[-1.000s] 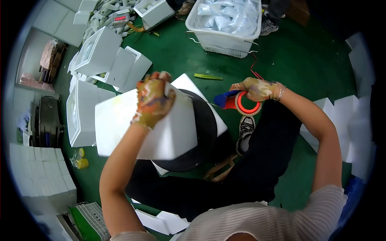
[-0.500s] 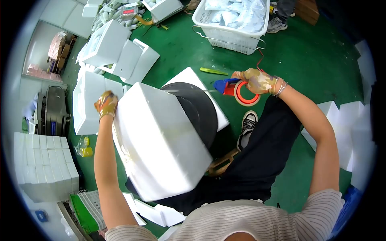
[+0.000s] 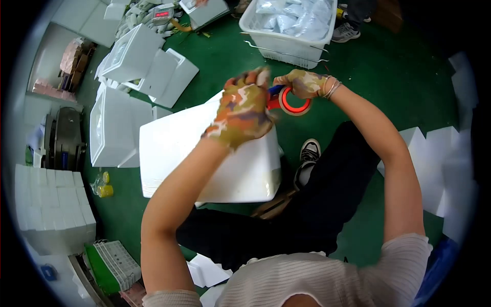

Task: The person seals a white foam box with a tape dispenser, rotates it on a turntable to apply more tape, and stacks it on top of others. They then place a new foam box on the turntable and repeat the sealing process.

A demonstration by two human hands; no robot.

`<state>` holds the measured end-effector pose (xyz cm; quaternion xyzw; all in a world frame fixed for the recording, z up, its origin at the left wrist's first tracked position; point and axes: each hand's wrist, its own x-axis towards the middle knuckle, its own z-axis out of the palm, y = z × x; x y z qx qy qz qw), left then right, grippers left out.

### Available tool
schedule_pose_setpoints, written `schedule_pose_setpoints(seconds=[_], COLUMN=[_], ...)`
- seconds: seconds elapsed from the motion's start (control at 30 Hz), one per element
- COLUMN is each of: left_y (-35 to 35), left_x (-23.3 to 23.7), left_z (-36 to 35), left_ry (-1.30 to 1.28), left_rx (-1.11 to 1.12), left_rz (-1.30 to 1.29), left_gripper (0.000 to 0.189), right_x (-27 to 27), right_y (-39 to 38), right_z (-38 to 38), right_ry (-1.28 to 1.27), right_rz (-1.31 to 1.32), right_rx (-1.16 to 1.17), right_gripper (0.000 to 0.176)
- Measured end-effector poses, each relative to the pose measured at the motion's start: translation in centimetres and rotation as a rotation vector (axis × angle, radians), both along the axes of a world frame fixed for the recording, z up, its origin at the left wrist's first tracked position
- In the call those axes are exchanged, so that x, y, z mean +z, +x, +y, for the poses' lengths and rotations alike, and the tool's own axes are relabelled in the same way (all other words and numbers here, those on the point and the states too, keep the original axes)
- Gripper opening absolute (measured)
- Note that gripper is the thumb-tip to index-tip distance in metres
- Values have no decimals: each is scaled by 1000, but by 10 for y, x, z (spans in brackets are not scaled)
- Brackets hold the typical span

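A white foam box lies turned in front of me, between my knees. My left hand, in a camouflage-patterned glove, is over its upper right part. The fingers look spread and are blurred; whether the palm touches the box is hard to tell. Just right of it, my right hand, gloved alike, grips a red and blue tape dispenser. Its tape roll has a bright red-orange core ring and hangs below the fingers, by the box's right end. The black round surface under the box is hidden now.
A white basket of filled bags stands ahead, near another person's shoe. Open foam boxes stand at left, with stacked white blocks farther left. White foam pieces lie at right on the green floor.
The foam box has turned and its far end has swung right. My left hand has moved from its left edge to its upper right. My right hand has come up and left with the tape dispenser.
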<state>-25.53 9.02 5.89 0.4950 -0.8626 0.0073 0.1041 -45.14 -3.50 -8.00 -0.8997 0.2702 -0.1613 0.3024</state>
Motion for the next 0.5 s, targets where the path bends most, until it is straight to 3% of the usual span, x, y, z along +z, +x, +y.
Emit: schedule_pose_setpoints(seconds=[0.07,0.1,0.13,0.2,0.23,0.27,0.33,0.4,0.43,0.5], left_y=[8,11,12,9,13,18,17,21,23,29], left_x=[0,-1,-3,-6,-12,-19,-10,-13,-19,-27], left_z=[-16,-19,-17,-25,-33,-42,-54,-65,-69,-75], left_ry=[491,412,344,344,293,240,460,537,500,469], left_rx=[275,275,284,349,340,330,544,672,683,684], left_rz=[26,-5,-27,67,65,63,195,435,485,523], left_gripper=[49,42,36,30,30,30,24,37,43,50], right_x=[-8,3,5,10,14,13,17,35,32,40], right_y=[-14,-23,-40,-76,-87,-101,-125,-135,-140,-146], right_z=[9,19,33,56,68,83,117,154,169,197], right_ry=[139,255,287,270,562,577,568,667,361,428], right_rz=[-81,104,110,151,32,33,-19,43,82,3], right_rx=[55,-21,-37,-169,-291,-306,-317,-372,-223,-228], right_gripper=[42,47,47,34,37,37,39,37,34,28])
